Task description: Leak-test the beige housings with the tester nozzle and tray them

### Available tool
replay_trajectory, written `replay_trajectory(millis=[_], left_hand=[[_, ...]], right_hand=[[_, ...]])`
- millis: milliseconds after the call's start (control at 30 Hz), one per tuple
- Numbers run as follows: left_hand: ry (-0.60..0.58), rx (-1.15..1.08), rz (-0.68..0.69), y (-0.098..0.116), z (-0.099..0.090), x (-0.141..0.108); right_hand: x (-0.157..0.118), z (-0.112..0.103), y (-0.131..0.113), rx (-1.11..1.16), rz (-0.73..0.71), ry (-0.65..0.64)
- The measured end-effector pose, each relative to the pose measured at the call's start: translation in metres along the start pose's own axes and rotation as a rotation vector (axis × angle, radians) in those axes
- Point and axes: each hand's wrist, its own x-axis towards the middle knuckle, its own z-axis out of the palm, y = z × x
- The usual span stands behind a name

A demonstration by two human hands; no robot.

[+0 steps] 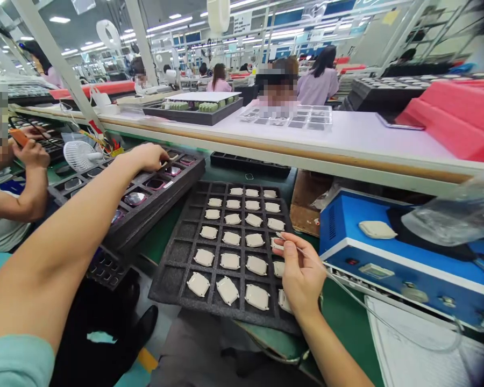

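Note:
My left hand (150, 156) reaches over the far end of a black foam tray (145, 220) at the left. Its fingers are bent down and pinched at a compartment; a pale edge shows by the fingertips, but what they hold is unclear. In the tray lie dark, glossy square pieces with pinkish rims (136, 199). My right hand (304, 277) grips a thin pen-like tool (300, 250) with a clear tube trailing from it. That hand is over the right column of a second foam tray (173, 274), which holds many beige rounded-square pieces (229, 261). Its leftmost compartments are bare.
A blue box with knobs (334, 215) stands at the right, with a beige piece and plastic bag (452, 209) on top. Papers (407, 333) lie before it. A white shelf (358, 134) crosses ahead. A co-worker's hand (32, 153) is at the left, beside a small fan (80, 156).

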Motion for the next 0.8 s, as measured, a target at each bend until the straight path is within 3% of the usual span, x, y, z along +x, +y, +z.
replay_trajectory(millis=[100,167,233,333,433,467,533,600,667,800], left_hand=[[-0.056,0.089,0.014,0.0,-0.001,-0.015],[-0.024,0.122,0.031,0.008,-0.005,-0.027],[0.009,0.139,0.052,0.024,-0.01,-0.04],[0.054,0.096,0.116,0.067,-0.006,-0.066],[0.139,-0.292,0.212,0.12,0.029,-0.102],[0.105,-0.509,0.217,0.136,0.048,-0.113],[-0.142,-0.991,0.115,0.16,0.09,-0.132],[-0.3,-1.144,0.082,0.174,0.13,-0.141],[-0.38,-1.218,0.069,0.181,0.159,-0.142],[-0.455,-1.35,0.026,0.183,0.182,-0.14]], right_hand=[[0.001,0.002,-0.001,0.004,-0.02,0.012],[0.001,0.002,-0.001,0.02,-0.033,0.027],[0.001,0.003,-0.001,0.031,-0.045,0.029],[0.001,0.002,-0.002,0.028,-0.056,0.029],[0.002,0.002,-0.002,0.048,-0.07,0.055],[0.003,0.002,-0.002,0.063,-0.076,0.059],[0.005,0.002,-0.001,0.08,-0.087,0.054],[0.008,0.002,0.0,0.063,-0.105,0.041],[0.012,0.001,0.002,0.017,-0.143,0.034],[0.018,0.0,0.005,-0.09,-0.272,0.024]])
